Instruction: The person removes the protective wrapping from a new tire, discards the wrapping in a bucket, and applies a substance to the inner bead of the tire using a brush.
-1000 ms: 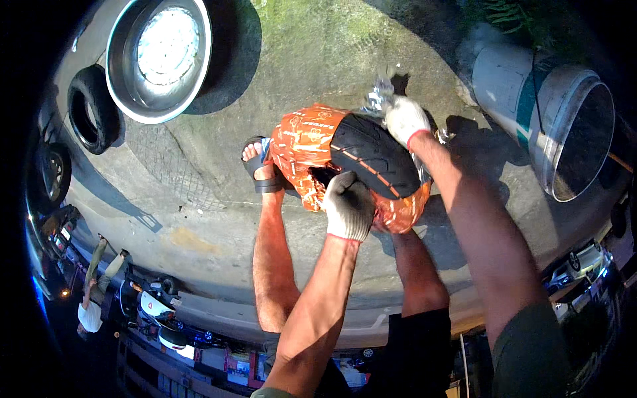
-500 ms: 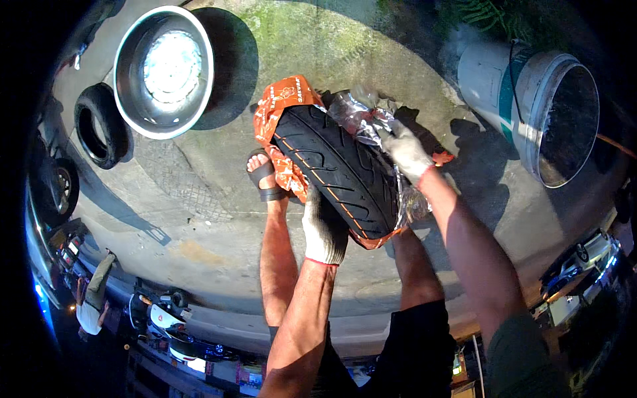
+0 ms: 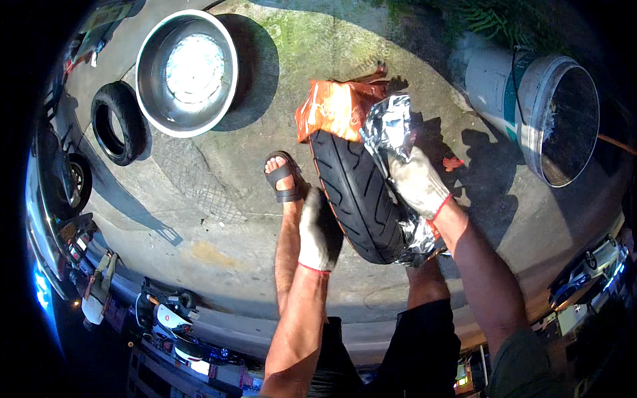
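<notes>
Silver-lined orange wrapping [image 3: 371, 116] has peeled back to the black tyre's [image 3: 358, 199] top, your left hand [image 3: 320, 229] clamped on its tread, right hand [image 3: 415, 182] gripping foil, more rubber bared.

Under the fingers [image 3: 318, 222] of the gloved left hand [image 3: 320, 231], a stretch of black tyre [image 3: 355, 192] tread covered. Beyond the right hand's [image 3: 417, 182] fingers [image 3: 398, 174], far sidewall masked by silver foil [image 3: 390, 126]; further past those fingertips, top of the tyre buried in orange wrapping [image 3: 335, 107]. Below the right palm, lower rim lost behind wrist and crumpled foil. Right foot concealed behind the tyre. Away to the left of the left fingers, small clutter [image 3: 99, 285] at the dark rim too bent and tiny to identify. Metal bin's [image 3: 564, 119] inside too dark to read.
</notes>
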